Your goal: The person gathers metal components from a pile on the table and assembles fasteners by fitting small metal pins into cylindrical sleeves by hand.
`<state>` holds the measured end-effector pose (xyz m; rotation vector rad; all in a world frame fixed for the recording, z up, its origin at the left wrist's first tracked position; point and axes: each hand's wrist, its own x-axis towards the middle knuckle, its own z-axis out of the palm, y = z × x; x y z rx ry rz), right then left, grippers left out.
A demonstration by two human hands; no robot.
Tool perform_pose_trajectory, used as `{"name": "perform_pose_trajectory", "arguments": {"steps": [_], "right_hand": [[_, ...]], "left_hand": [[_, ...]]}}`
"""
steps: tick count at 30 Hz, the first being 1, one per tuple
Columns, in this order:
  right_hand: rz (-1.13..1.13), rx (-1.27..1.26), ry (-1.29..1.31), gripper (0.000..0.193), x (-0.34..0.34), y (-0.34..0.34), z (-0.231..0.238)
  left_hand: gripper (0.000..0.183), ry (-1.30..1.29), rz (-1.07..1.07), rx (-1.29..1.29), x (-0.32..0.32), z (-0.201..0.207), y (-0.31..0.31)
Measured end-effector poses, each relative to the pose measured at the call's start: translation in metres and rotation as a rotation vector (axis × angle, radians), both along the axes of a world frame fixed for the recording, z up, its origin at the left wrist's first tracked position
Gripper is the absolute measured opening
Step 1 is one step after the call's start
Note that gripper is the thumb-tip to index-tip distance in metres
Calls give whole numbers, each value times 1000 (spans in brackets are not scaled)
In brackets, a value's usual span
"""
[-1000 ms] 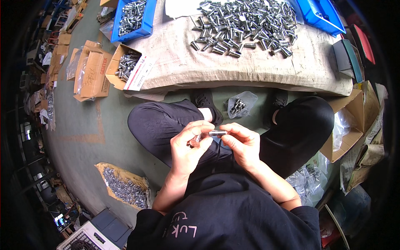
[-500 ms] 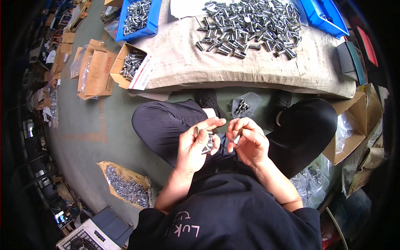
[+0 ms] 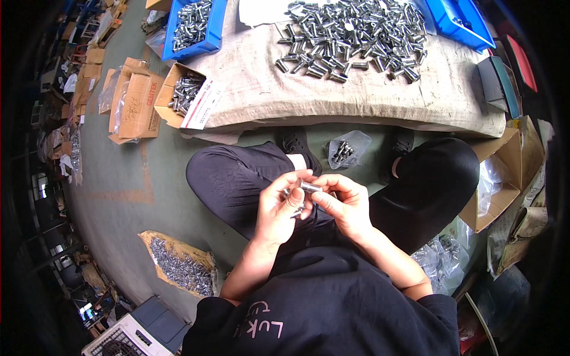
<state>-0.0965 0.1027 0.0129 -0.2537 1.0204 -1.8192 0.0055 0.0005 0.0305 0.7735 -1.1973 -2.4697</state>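
Note:
Over my lap, my left hand (image 3: 274, 209) is closed around several shiny metal pins (image 3: 299, 211), partly hidden by its fingers. One flat-headed metal pin (image 3: 310, 186) lies between the two hands, its head at my left thumb and fingers and its shank pointing right. My right hand (image 3: 349, 207) pinches the shank end of that pin between thumb and fingers. The fingertips of both hands nearly meet there. Beyond them, a large heap of similar metal pins (image 3: 356, 38) lies on a cloth-covered table (image 3: 356, 104).
Blue bins (image 3: 217, 41) stand at the table's far corners. An open carton of pins (image 3: 169, 98) sits at its left edge. On the floor are a clear bag of dark parts (image 3: 349, 151), a sack of small metal parts (image 3: 178, 264) and a cardboard box (image 3: 510, 178).
My right hand has moved left to meet my left hand. A pin now lies between both hands' fingers, and the left fingers have curled in around it.

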Motion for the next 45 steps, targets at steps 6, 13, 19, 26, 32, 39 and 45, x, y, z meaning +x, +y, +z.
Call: {"name": "perform_pose_trajectory", "arguments": {"steps": [6, 13, 19, 26, 32, 39, 45], "right_hand": [[-77, 149, 137, 19, 1, 4, -2], [-66, 162, 37, 20, -2, 5, -1], [-93, 132, 12, 21, 1, 5, -1], [-83, 141, 26, 22, 1, 6, -2], [-104, 129, -6, 22, 2, 5, -1], [-84, 105, 25, 21, 3, 5, -2], [-67, 105, -6, 19, 2, 4, -3]], "left_hand": [[23, -176, 99, -222, -2, 8, -1], [31, -137, 71, -281, 0, 9, -2], [29, -185, 30, -427, -1, 13, -3], [23, -184, 52, -465, -2, 12, -4], [22, -178, 71, -505, -3, 14, -4], [14, -235, 57, -423, 1, 12, -5], [13, -176, 72, -668, -2, 10, -5]]}}
